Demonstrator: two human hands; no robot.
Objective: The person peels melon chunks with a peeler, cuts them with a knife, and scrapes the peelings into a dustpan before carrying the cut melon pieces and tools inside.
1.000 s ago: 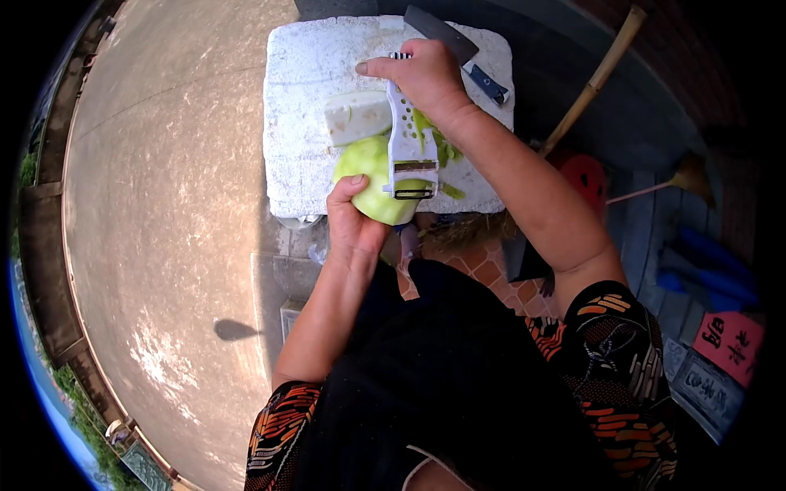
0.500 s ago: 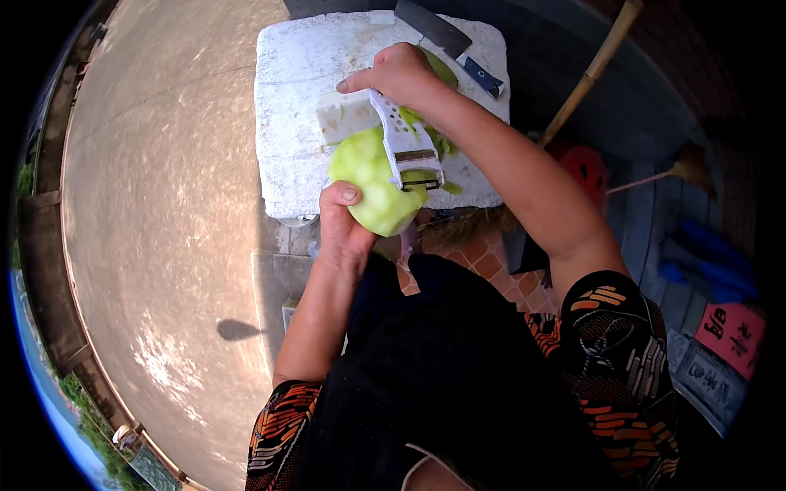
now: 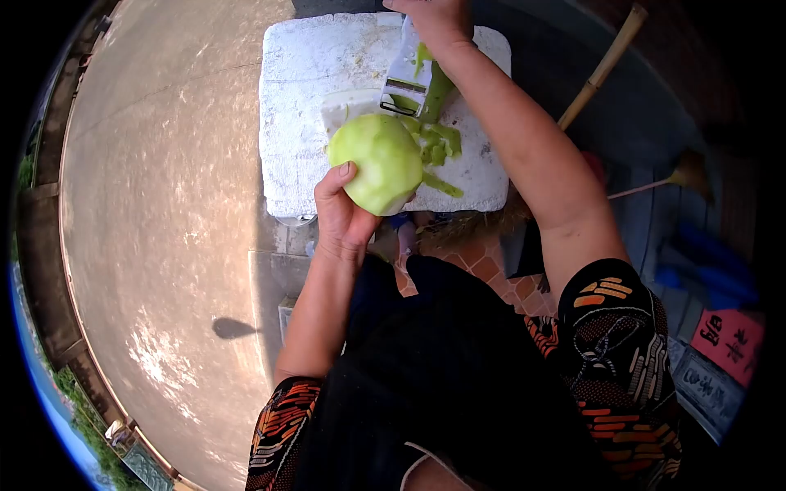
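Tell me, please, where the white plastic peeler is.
At the head view's upper centre, the white plastic peeler is in the right hand, beyond the round pale-green fruit in the left hand.

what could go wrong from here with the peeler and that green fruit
The white metal-bladed peeler in the right hand might skid and nick the left hand gripping the round pale-green fruit. The fruit's peeled surface may be slick, and it is held near the edge of the rough white slab, so it might drop.
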